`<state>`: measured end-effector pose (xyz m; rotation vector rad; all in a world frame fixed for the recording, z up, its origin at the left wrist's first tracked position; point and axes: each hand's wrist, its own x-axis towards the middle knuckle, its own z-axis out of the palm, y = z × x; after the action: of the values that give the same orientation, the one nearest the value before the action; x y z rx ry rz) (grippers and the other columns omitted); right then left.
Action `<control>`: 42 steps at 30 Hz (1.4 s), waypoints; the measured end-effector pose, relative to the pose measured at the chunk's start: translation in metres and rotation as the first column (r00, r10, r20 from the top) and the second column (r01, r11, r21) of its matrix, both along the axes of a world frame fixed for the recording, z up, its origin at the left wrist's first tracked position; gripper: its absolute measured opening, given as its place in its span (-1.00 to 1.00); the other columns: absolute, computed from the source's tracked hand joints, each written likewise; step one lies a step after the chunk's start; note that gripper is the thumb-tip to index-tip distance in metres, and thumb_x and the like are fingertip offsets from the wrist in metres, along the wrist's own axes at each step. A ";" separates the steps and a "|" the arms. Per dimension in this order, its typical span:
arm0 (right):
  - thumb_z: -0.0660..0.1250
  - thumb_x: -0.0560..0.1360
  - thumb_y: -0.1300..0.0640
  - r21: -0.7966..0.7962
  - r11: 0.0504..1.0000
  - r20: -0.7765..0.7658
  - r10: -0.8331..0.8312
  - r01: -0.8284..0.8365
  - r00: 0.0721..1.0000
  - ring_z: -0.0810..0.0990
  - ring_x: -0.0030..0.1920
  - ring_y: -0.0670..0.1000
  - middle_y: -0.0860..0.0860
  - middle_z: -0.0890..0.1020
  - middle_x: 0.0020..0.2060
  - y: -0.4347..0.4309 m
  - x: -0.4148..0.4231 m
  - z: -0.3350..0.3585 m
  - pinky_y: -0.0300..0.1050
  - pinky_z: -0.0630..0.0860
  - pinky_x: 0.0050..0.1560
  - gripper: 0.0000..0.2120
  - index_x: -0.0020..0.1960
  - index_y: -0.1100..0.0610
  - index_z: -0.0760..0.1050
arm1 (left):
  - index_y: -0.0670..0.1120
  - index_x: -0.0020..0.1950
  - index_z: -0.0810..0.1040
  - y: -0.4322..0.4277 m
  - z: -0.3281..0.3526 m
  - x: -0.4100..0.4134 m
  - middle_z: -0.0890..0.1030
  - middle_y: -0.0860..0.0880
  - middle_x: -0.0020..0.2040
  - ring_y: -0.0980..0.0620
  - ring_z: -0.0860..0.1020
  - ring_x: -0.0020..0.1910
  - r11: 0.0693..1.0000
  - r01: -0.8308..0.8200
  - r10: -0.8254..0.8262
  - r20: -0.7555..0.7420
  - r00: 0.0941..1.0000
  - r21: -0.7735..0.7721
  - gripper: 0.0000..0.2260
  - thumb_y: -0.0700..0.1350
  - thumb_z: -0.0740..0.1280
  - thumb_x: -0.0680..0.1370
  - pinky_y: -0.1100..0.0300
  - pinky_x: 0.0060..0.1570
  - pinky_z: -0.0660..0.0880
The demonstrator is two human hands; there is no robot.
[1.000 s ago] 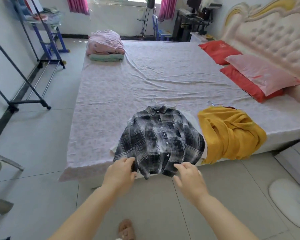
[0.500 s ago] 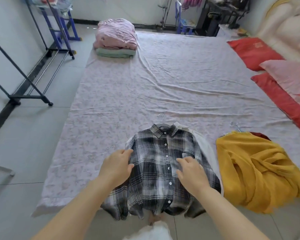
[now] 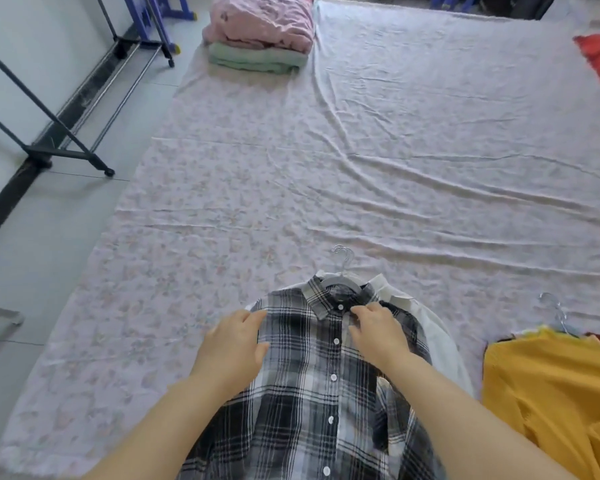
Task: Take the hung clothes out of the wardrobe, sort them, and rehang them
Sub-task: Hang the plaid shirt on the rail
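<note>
**Sorting on the bed, nothing rehung yet**

We have the plaid shirt lying flat near the front edge of the bed, buttoned and on its hanger, whose hook points toward the far side. It lies on top of a white shirt that peeks out along its right shoulder. Our left hand rests on the shirt's left shoulder, fingers curled onto the cloth; whether this grip pinches the fabric or only presses it, we cannot tell. Our right hand sits at the collar by the top button, fingertips bent onto the placket, and again we cannot tell whether it holds anything.

Just to the right lies a yellow garment, also on a hanger, with something dark red showing beneath it. So at least two piles are out and laid down, which we judge to be sorting under way. A bare clothes rack stands on the floor to the left; rehanging is all left to do.
</note>
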<state>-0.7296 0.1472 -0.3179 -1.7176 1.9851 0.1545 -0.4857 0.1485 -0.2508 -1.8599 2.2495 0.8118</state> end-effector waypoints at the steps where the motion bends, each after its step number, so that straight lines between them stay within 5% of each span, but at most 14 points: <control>1: 0.16 0.57 0.03 0.011 1.000 -0.003 -0.003 0.003 1.000 0.37 0.25 0.10 0.06 0.43 0.23 -0.011 -0.003 -0.015 -0.01 0.38 0.20 -0.64 0.34 0.08 0.36 | 0.04 0.46 0.17 -0.006 -0.013 -0.003 0.31 0.06 0.38 0.04 0.31 0.33 1.000 0.000 0.000 -0.002 1.000 0.006 -0.54 0.04 0.17 0.58 0.13 0.23 0.33; 13: 0.22 0.53 0.10 -0.038 0.988 -0.020 -0.149 0.148 0.989 0.50 0.11 0.15 0.07 0.50 0.19 -0.097 -0.019 -0.141 0.10 0.50 0.06 -0.68 0.28 0.10 0.35 | 0.07 0.46 0.15 -0.034 -0.124 -0.007 0.30 0.15 0.36 0.13 0.31 0.30 0.997 -0.009 0.012 -0.036 0.999 0.083 -0.54 0.06 0.15 0.58 0.17 0.30 0.29; 19: 0.33 0.49 0.09 -0.142 0.967 -0.033 -0.219 0.213 0.975 0.45 0.13 0.13 0.11 0.47 0.15 -0.099 -0.021 -0.144 0.04 0.36 0.15 -0.65 0.25 0.10 0.43 | 0.08 0.46 0.15 -0.030 -0.129 0.000 0.30 0.16 0.36 0.15 0.32 0.29 0.997 -0.006 0.011 -0.054 0.998 0.083 -0.54 0.07 0.15 0.58 0.23 0.23 0.31; 25: 0.41 0.40 0.21 -0.317 0.925 0.150 -0.169 0.209 0.974 0.52 -0.20 0.06 -0.01 0.57 -0.21 -0.060 -0.007 -0.058 -0.01 0.46 -0.11 -0.93 -0.13 0.11 0.56 | 0.06 0.47 0.14 -0.031 -0.089 -0.007 0.32 0.14 0.33 0.13 0.31 0.29 0.999 0.014 -0.008 -0.163 0.987 0.033 -0.54 0.03 0.15 0.58 0.21 0.25 0.32; 28: 0.54 0.24 0.30 -0.473 0.871 0.136 -0.077 0.134 0.988 0.51 -0.37 -0.03 -0.12 0.59 -0.38 -0.027 0.018 0.006 -0.10 0.42 -0.13 -0.79 -0.28 0.08 0.55 | 0.07 0.47 0.14 -0.028 -0.056 -0.015 0.31 0.14 0.36 0.14 0.28 0.30 0.998 0.022 -0.038 -0.284 0.958 -0.061 -0.54 -0.03 0.17 0.59 0.34 0.27 0.22; 31: 0.59 0.15 0.31 -0.573 0.810 0.167 -0.033 0.124 0.985 0.58 -0.32 -0.04 -0.12 0.64 -0.34 0.002 0.044 0.069 -0.10 0.44 -0.11 -0.73 -0.26 0.08 0.59 | 0.05 0.47 0.17 -0.022 -0.015 -0.017 0.28 0.12 0.38 0.15 0.24 0.35 0.987 0.014 -0.071 -0.361 0.930 -0.159 -0.51 -0.05 0.24 0.57 0.53 0.22 -0.03; 33: 0.59 0.16 0.29 -0.573 0.801 0.222 -0.050 0.172 0.974 0.55 -0.31 -0.04 -0.12 0.62 -0.35 0.016 0.058 0.107 -0.10 0.49 -0.20 -0.74 -0.23 0.09 0.61 | 0.07 0.47 0.17 -0.013 0.010 -0.009 0.27 0.14 0.37 0.15 0.22 0.35 0.976 0.015 -0.101 -0.390 0.916 -0.217 -0.48 -0.01 0.27 0.54 0.50 0.25 -0.09; 38: 0.58 0.21 0.21 -0.546 0.818 0.315 -0.003 0.184 0.949 0.54 -0.31 -0.07 -0.18 0.59 -0.31 0.044 0.094 0.177 -0.16 0.52 -0.27 -0.78 -0.19 0.06 0.63 | 0.21 0.40 0.23 0.018 0.059 0.024 0.37 0.31 0.11 0.25 0.34 0.17 0.959 -0.048 -0.068 -0.390 0.918 -0.280 -0.54 0.05 0.26 0.53 0.20 0.36 0.00; 42: 0.55 0.27 0.14 -0.549 0.831 0.345 0.125 0.092 0.930 0.46 -0.30 -0.23 -0.38 0.44 -0.34 0.054 0.124 0.202 -0.50 0.32 -0.26 -0.77 -0.10 -0.01 0.62 | 0.18 0.29 0.41 0.048 0.092 0.057 0.56 0.14 0.04 0.09 0.50 0.03 0.931 -0.196 0.053 -0.417 0.907 -0.309 -0.64 0.01 0.33 0.50 0.25 0.02 0.34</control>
<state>-0.6060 0.2013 -0.1157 -1.9214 1.8243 -0.7725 -0.4287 0.1961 -0.1591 -2.1800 2.6918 0.9465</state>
